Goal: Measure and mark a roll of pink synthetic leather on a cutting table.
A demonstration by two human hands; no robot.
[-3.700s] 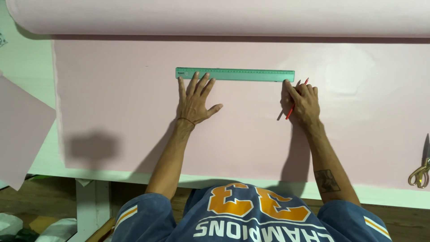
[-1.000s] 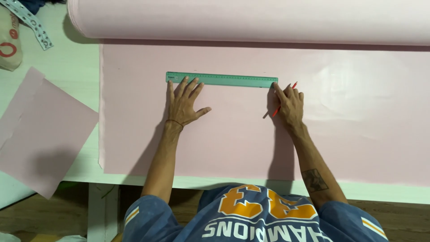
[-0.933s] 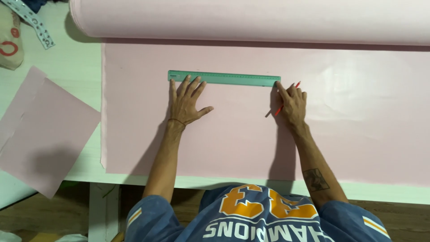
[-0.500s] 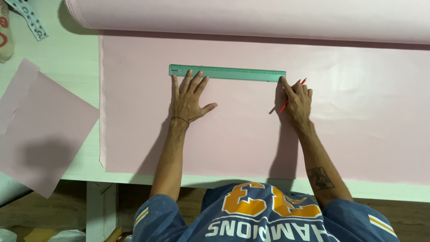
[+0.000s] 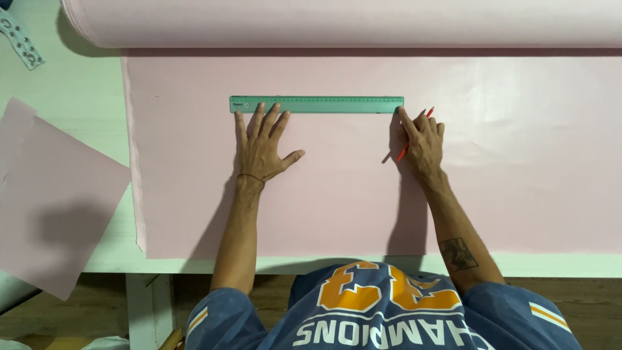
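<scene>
A long green ruler (image 5: 337, 104) lies flat across a wide pink sheet (image 5: 518, 168) unrolled from a pink roll (image 5: 337, 23) at the back. My left hand (image 5: 261, 146) lies flat, fingers spread, with its fingertips on the ruler's left part. At the ruler's right end my right hand (image 5: 422, 139) holds a red pencil (image 5: 424, 117) between its fingers, while its index finger touches the ruler's corner.
A pale green table (image 5: 84, 97) bears the sheet. A loose pink cut piece (image 5: 52, 201) lies at the left, hanging past the table's front edge. A perforated white strip (image 5: 19, 40) sits at the far left back. Wooden floor shows below.
The ruler and both hands kept the same pose on the sheet. The view has drifted, so they sit slightly further right and lower in the picture than before.
</scene>
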